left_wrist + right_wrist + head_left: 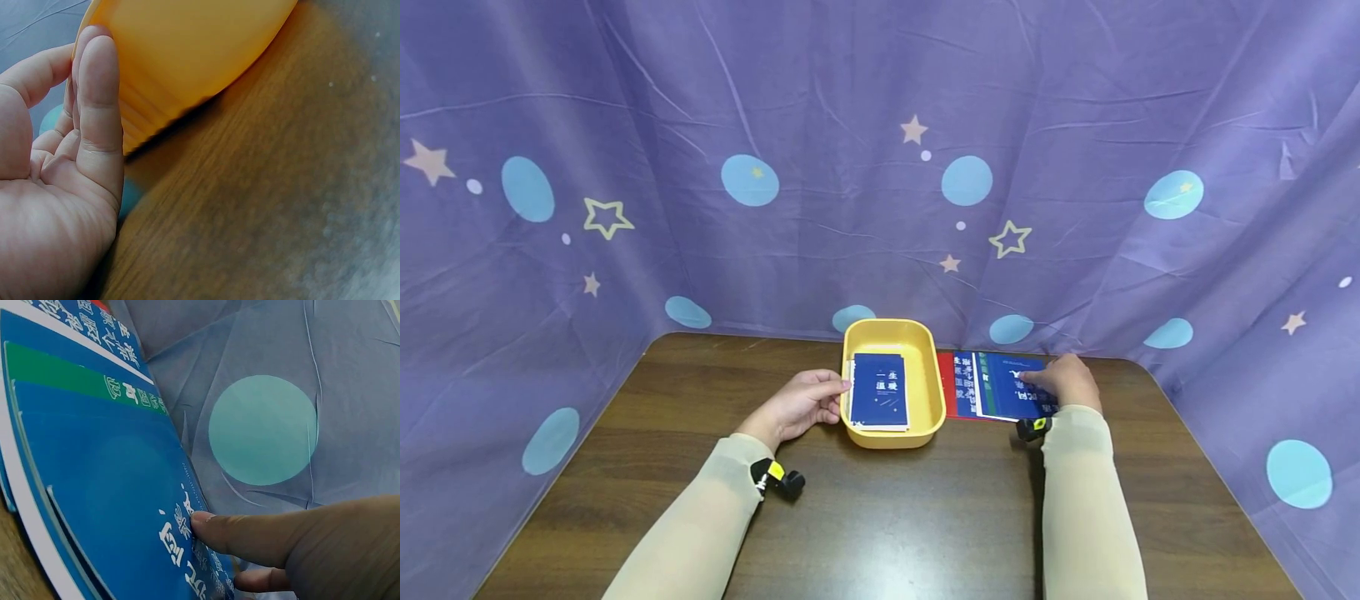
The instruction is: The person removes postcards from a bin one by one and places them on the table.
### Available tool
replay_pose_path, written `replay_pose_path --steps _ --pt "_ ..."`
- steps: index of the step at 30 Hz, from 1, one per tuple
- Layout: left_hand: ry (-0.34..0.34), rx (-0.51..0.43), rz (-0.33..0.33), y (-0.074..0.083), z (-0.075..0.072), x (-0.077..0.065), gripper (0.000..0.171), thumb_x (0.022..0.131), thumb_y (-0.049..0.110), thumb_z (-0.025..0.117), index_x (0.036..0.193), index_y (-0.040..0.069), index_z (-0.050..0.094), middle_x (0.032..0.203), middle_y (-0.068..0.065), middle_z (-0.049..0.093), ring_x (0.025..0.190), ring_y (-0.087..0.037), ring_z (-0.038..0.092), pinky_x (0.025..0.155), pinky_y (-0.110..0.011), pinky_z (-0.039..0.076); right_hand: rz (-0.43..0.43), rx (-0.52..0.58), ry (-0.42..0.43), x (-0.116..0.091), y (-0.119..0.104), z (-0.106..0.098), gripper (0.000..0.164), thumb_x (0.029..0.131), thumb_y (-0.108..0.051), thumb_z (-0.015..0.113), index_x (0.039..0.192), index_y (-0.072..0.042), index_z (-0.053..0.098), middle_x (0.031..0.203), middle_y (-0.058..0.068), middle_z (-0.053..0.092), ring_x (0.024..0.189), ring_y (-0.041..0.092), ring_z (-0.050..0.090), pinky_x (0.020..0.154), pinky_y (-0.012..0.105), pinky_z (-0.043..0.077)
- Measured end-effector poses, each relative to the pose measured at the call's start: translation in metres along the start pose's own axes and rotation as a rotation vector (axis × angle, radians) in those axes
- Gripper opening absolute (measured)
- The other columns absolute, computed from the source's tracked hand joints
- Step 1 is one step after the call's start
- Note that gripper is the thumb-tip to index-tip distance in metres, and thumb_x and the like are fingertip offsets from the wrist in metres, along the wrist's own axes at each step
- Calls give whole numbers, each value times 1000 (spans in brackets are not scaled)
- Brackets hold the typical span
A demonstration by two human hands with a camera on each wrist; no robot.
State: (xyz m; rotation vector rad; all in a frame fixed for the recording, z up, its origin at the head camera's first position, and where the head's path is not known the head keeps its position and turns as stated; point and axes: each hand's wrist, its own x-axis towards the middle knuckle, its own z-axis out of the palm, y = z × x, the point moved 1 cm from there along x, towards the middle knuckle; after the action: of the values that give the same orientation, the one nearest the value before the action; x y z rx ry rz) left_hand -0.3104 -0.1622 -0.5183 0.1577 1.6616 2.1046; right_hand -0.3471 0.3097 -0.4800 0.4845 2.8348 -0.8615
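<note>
A yellow plastic basket (932, 387) stands on the table, holding a stack of blue cards (882, 398) with white printed characters. My left hand (805, 404) grips the basket's left rim, thumb at the rim near the cards; in the left wrist view, the left hand's fingers (100, 100) lie along the basket's wall (187, 50). To the right, a fanned row of blue cards (1000, 392) overlaps on the table. My right hand (1070, 383) pinches the right end of the top card (119, 469), its thumb (244, 534) on the printed face and a finger at the edge.
Red cards (948, 392) show at the row's left end, right beside the basket. A purple curtain (880, 167) with stars and blue dots hangs behind the brown wooden table (880, 517), close to its back edge. Each wrist carries a small black camera (786, 483).
</note>
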Motion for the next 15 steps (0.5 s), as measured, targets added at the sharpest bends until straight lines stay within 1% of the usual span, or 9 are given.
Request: replay_pose_path --steps 7,10,13,15 --pt "-5 8 9 0 0 -1 13 104 10 66 92 7 65 67 -1 67 56 -9 65 52 -20 61 9 -12 -12 -3 -2 -1 73 88 -49 83 128 8 63 124 32 67 107 45 63 96 62 57" --pt "-5 7 12 -1 0 0 14 105 10 66 91 9 65 67 0 67 56 -9 65 52 -20 61 6 -4 -16 -2 -1 -1 69 88 -49 83 124 6 65 121 31 68 105 43 64 92 59 58" --pt "-4 7 12 -1 0 0 15 105 9 65 90 9 65 67 0 67 56 -9 65 52 -20 61 7 5 -38 2 0 -2 66 89 -49 81 122 6 66 116 29 68 99 41 65 85 53 59" --pt "-2 8 11 -1 -1 0 15 105 9 65 90 9 65 67 0 68 56 -9 65 52 -20 61 7 3 -49 3 0 -3 66 91 -50 79 122 7 66 114 29 69 99 40 66 86 53 61"
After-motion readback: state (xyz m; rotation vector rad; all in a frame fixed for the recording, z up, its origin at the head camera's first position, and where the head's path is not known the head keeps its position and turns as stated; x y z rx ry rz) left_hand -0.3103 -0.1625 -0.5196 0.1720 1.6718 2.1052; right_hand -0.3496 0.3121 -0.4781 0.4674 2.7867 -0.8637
